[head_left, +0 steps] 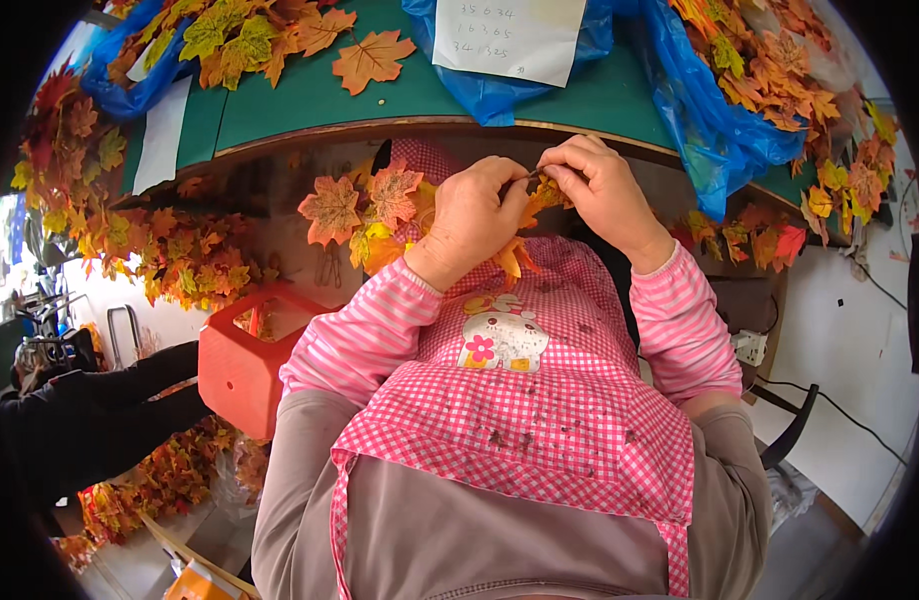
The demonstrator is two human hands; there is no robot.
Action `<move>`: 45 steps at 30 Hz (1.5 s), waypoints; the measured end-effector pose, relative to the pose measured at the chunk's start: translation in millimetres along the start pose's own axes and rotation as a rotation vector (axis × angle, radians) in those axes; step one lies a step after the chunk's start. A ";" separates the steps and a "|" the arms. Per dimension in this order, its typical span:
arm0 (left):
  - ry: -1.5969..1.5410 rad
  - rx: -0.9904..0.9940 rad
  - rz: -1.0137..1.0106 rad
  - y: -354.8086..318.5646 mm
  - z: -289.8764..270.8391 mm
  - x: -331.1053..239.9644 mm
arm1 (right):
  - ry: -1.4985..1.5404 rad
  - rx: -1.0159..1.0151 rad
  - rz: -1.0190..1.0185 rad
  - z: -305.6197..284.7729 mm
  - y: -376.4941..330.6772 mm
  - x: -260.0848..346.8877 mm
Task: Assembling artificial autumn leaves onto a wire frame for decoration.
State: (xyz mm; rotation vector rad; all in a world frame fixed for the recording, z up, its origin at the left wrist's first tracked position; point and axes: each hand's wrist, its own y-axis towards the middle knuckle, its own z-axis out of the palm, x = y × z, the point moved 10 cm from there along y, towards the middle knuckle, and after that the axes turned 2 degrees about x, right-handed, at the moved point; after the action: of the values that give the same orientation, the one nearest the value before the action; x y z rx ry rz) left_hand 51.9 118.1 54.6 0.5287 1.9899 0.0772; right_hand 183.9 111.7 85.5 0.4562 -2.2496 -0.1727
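Bags [715, 135] crowd table [310, 100] — left hand [472, 215], right hand [605, 195] pinch 1 stem [536, 172] — partly hiding leaves [394, 195].

The maple leaves [332, 210] in front of me look like thin matt cloth with printed veins. My gingham apron [570, 420] is woven cloth, dull and smudged; my striped sleeves [685, 320] are soft cloth too, my shirt [460, 520] smooth matt fabric. The far tabletop [320, 110] is smooth green, wood-edged; the far-right blue bag [685, 120] is crinkled, glossy plastic, the white sheet [510, 40] matt paper. On my left, the red stool [242, 360] is smooth plastic.
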 end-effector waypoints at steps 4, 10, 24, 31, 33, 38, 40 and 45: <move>0.012 0.006 0.018 -2.4 -0.2 -2.9 | -0.085 0.028 -0.016 5.9 -4.2 1.3; 0.014 0.029 0.040 -8.3 2.7 -1.4 | -0.195 0.005 -0.090 15.9 -9.9 13.5; -0.817 0.273 -0.694 -25.4 31.5 80.7 | -0.386 -0.035 -0.192 46.0 -54.6 44.5; -0.664 0.380 -0.668 -36.4 35.1 62.4 | -0.035 -0.042 -0.063 4.6 -55.2 23.8; -0.622 0.285 -0.529 -25.2 26.0 56.9 | -0.310 -0.121 -0.075 -11.9 -41.0 20.9; -0.609 0.245 -0.455 -12.6 14.9 47.4 | 0.233 0.178 0.292 12.1 -32.4 -22.4; -0.523 0.215 -0.431 -10.5 8.3 36.2 | 0.363 0.173 0.326 14.3 -33.4 -23.4; 0.293 0.183 0.003 0.8 -6.0 -10.9 | 0.247 0.079 0.255 6.3 -29.9 -29.3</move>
State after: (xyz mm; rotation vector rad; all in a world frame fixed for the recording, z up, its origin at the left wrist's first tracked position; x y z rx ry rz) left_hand 51.0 115.5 66.8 0.6692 2.2959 -0.0278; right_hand 204.8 95.0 52.7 0.2148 -2.0524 0.1008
